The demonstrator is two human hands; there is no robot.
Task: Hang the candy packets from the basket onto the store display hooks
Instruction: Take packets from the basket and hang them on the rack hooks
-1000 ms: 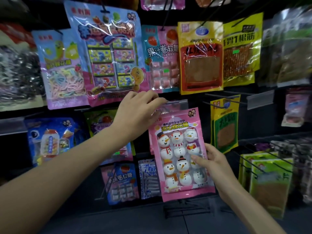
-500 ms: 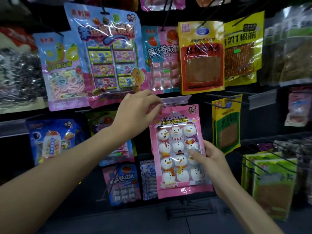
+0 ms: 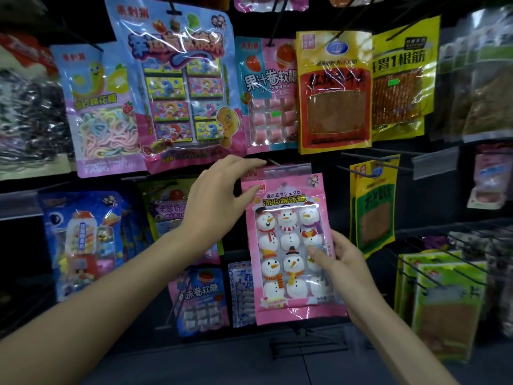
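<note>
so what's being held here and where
The right hand grips the snowman candy packet by its right edge. The left hand touches its top-left corner; grip unclear.
</note>
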